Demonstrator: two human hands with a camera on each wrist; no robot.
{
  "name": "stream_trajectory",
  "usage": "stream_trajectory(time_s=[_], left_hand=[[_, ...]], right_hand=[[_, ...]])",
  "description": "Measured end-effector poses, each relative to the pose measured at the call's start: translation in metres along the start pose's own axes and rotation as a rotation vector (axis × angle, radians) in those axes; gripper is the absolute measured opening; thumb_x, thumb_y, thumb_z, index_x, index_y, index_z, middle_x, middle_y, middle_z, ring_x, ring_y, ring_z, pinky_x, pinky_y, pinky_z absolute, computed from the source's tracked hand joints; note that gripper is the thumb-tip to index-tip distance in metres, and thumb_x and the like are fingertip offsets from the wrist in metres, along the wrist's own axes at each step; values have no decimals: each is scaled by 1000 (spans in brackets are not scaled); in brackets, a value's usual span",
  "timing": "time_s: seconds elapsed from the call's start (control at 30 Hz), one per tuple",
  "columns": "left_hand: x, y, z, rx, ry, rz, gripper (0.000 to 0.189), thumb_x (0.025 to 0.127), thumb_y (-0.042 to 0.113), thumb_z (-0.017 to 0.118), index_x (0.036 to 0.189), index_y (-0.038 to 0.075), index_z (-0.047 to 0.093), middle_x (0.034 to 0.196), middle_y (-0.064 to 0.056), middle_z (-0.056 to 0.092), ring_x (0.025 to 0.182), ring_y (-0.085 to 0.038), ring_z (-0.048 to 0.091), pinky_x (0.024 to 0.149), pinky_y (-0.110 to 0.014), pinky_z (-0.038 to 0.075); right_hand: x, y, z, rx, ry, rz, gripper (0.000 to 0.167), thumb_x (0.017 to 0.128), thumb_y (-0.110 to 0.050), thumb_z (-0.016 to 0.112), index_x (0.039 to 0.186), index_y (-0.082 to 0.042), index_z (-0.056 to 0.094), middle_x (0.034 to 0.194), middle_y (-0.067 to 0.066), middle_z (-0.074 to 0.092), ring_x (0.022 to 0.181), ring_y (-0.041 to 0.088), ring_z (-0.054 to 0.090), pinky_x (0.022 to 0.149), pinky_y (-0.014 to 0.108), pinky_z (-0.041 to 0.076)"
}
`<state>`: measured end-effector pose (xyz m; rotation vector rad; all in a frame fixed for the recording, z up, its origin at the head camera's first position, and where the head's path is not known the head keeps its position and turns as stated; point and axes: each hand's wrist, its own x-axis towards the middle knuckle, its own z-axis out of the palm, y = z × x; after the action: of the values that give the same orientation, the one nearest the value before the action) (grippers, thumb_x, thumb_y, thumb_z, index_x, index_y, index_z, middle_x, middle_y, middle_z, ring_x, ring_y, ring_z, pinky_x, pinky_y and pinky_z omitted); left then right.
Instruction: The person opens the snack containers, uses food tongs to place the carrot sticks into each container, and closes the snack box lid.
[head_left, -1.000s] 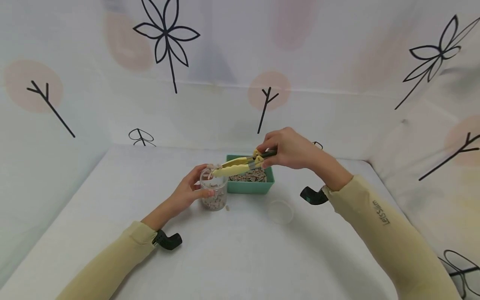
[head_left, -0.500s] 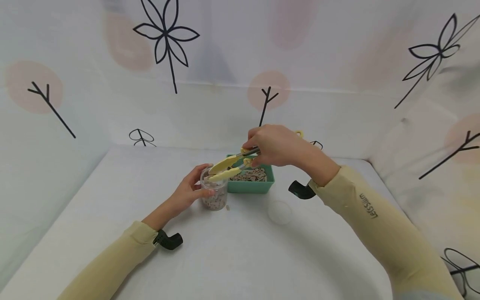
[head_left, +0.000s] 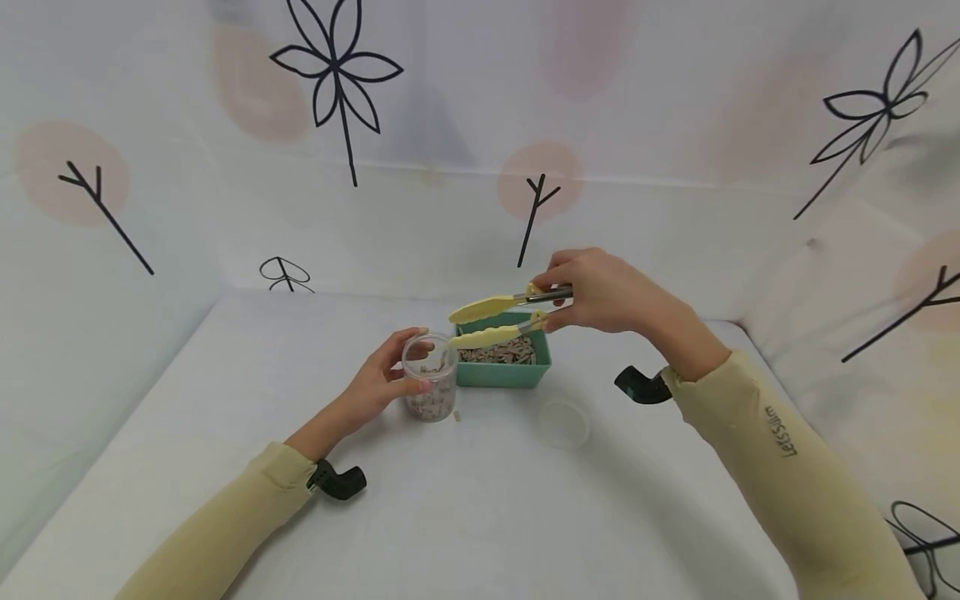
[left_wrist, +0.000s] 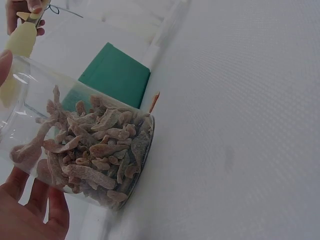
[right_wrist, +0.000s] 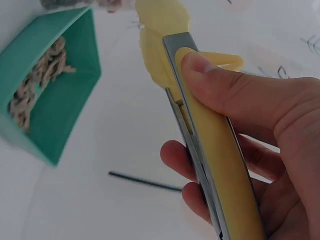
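Observation:
My left hand (head_left: 382,379) grips a clear plastic jar (head_left: 432,392) from its left side, fingers round the wall. Inside the jar lie many pale brown, dusty dried pieces (left_wrist: 100,150), filling its lower part. My right hand (head_left: 603,292) holds yellow-tipped tongs (head_left: 495,321) by their handles, thumb on one arm and fingers on the other. The tong tips are spread apart, with nothing between them, beside the jar's rim and over the green box. This green rectangular box (head_left: 502,377) stands just right of the jar and holds more of the same dried pieces (right_wrist: 40,80).
A round, clear lid (head_left: 564,423) lies on the white table (head_left: 480,517) right of the jar. One small loose piece (head_left: 457,415) is on the table by the jar's base. Behind the table hangs a patterned white cloth (head_left: 435,233).
The tongs were lowered into the jar's mouth, where their tips spread. They have since moved up and right, out of the jar. The left hand and jar have stayed in place.

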<state>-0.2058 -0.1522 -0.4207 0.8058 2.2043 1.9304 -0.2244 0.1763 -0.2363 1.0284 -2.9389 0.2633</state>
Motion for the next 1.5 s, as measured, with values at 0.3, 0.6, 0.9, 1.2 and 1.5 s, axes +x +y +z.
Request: stream_trajectory(time_s=[0.3, 0.6, 0.9, 1.2, 1.5], left_hand=[[0, -1, 0, 8, -1, 2, 73, 89, 6, 73, 151, 12, 36, 144, -19, 49, 133, -33, 43, 104, -58, 36], [0, 0, 0, 18, 3, -10, 72, 89, 9, 74, 151, 17, 37, 144, -16, 49, 134, -32, 42, 105, -58, 35], [-1, 2, 2, 19, 9, -17, 72, 89, 6, 74, 151, 14, 36, 144, -16, 50, 134, -33, 43, 104, -58, 35], [-2, 1, 1, 20, 15, -7, 71, 90, 4, 72, 150, 14, 37, 144, -20, 48, 134, -34, 43, 105, -57, 35], [-2, 2, 2, 7, 10, -4, 72, 90, 2, 72, 151, 13, 36, 144, -19, 49, 134, -34, 43, 104, -56, 36]], right_hand=[[-13, 41, 33, 109, 5, 129, 55, 75, -23, 89, 122, -5, 68, 109, 5, 62, 93, 23, 61, 80, 41, 53], [-1, 50, 60, 51, -88, 123, 64, 73, -28, 90, 127, -4, 65, 115, 6, 58, 90, 18, 65, 80, 40, 53], [18, 47, 81, 43, -155, 106, 70, 77, -33, 87, 134, -3, 61, 120, 7, 57, 96, 22, 62, 82, 40, 52], [25, 42, 92, 20, -140, 117, 70, 79, -35, 85, 136, -3, 59, 125, 10, 59, 103, 25, 60, 89, 45, 50], [17, 40, 97, 10, -81, 89, 53, 81, -29, 85, 126, -6, 68, 112, 4, 65, 92, 20, 60, 80, 40, 51]])
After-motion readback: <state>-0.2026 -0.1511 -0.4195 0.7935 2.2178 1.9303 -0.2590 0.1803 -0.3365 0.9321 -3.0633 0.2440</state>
